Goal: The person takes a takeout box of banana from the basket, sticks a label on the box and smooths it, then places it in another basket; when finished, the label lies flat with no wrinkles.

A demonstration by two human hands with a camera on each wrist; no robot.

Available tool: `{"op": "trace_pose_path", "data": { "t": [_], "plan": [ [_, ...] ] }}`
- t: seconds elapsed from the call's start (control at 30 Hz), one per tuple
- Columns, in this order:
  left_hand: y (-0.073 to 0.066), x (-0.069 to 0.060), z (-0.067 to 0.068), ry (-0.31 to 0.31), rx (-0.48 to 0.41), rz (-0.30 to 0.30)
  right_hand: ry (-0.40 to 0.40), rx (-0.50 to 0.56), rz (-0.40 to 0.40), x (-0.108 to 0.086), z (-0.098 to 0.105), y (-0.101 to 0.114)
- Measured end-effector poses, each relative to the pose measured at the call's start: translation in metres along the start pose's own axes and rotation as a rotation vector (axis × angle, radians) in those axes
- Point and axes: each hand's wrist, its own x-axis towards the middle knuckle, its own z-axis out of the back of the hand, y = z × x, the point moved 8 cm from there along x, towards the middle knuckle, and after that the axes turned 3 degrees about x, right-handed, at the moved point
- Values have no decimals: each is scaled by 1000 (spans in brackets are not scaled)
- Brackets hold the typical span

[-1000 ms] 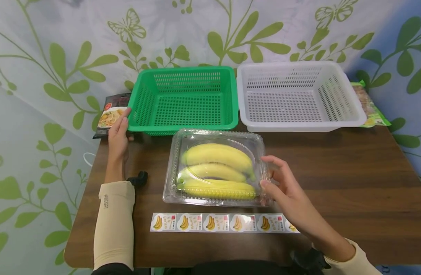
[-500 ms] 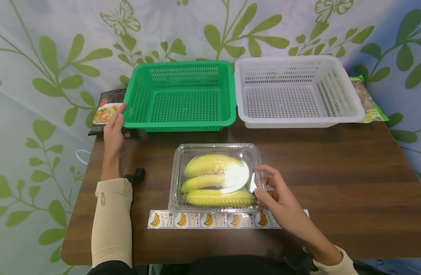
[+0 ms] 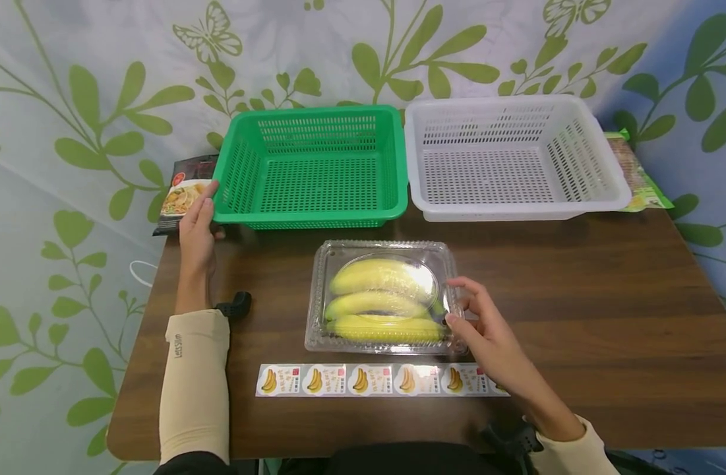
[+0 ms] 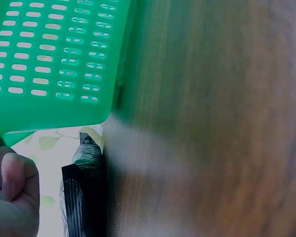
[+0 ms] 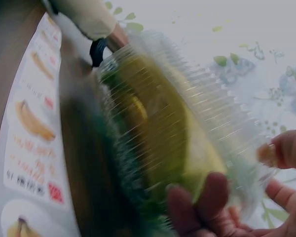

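Note:
A clear plastic clamshell box (image 3: 318,297) of several yellow bananas (image 3: 383,300) is in front of the baskets in the head view. My right hand (image 3: 499,340) holds its right edge. In the right wrist view, the fingers (image 5: 212,200) reach low on the box (image 5: 232,113) and the thumb is at its rim. My left hand (image 3: 198,231) grips the front left corner of a green plastic basket (image 3: 315,216). The left wrist view shows curled fingers (image 4: 17,177) just below the basket's rim (image 4: 49,118).
A strip of banana stickers (image 3: 371,380) lies in front of the box. To the right of the green basket stands a white basket (image 3: 523,211). Food packets flank the baskets, a black one (image 3: 181,194) at left and a green-edged one (image 3: 641,181) at right. Behind is a leaf-patterned cloth (image 3: 125,79).
My right hand has brought the box down and away from the green basket's front, then slightly back and right, uncovering the sticker strip. The left hand stays at the basket corner.

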Motion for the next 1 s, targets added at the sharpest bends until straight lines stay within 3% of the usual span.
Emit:
{"op": "trace_pose_path", "data": {
  "t": [0.27,0.53,0.73,1.0],
  "plan": [
    [4,0,-2,2,-36,11,-54,21,-4,4,7,-11],
    [4,-3,9,-13,-22,24,-29,44,-6,6,2,-18],
    [5,-1,7,-10,-14,38,-45,-17,12,8,8,-18],
    [6,0,4,-21,-23,64,-30,-20,16,8,9,-16]
  ]
}}
